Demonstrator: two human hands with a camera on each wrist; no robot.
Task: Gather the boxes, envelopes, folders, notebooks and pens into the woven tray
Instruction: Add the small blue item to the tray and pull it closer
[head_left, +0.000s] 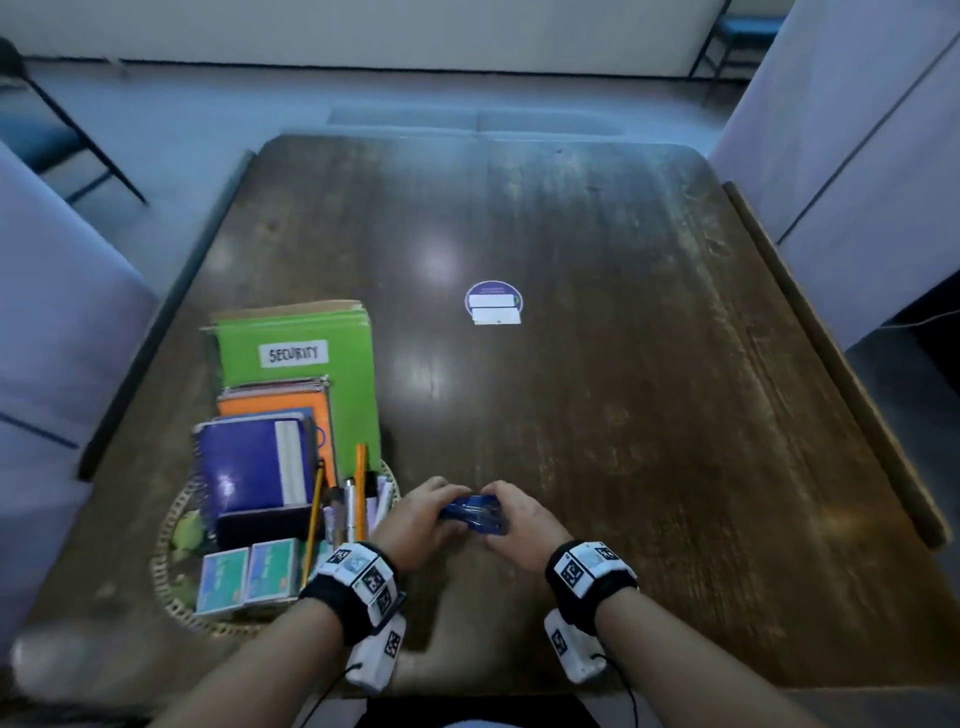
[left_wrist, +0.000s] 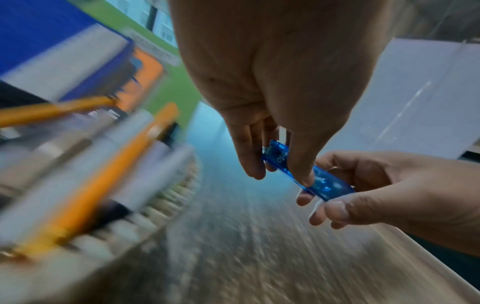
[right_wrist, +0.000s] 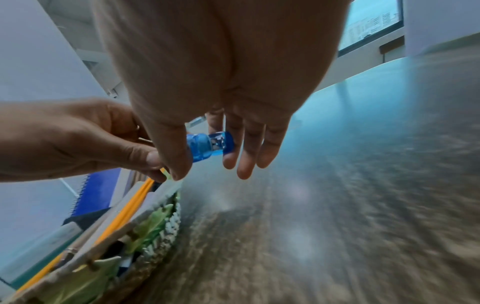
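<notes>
A small translucent blue box (head_left: 474, 514) is held just above the table, right of the woven tray (head_left: 171, 587). My left hand (head_left: 441, 512) pinches its left end and my right hand (head_left: 500, 515) pinches its right end. The left wrist view shows my left fingers (left_wrist: 298, 168) on the blue box (left_wrist: 327, 186). In the right wrist view, thumb and fingers (right_wrist: 230, 156) clamp the box (right_wrist: 207, 147). The tray holds a green folder (head_left: 311, 374) marked SECURITY, an orange notebook (head_left: 291, 402), a blue spiral notebook (head_left: 244, 462), a black box (head_left: 260, 525), two teal boxes (head_left: 249, 574) and several pens (head_left: 353, 499).
A round purple-and-white sticker (head_left: 493, 303) lies at the middle of the dark wooden table (head_left: 649, 389). Pale chairs (head_left: 852, 156) flank the table on both sides. The tray rim (left_wrist: 166, 205) lies close to the left of my hands.
</notes>
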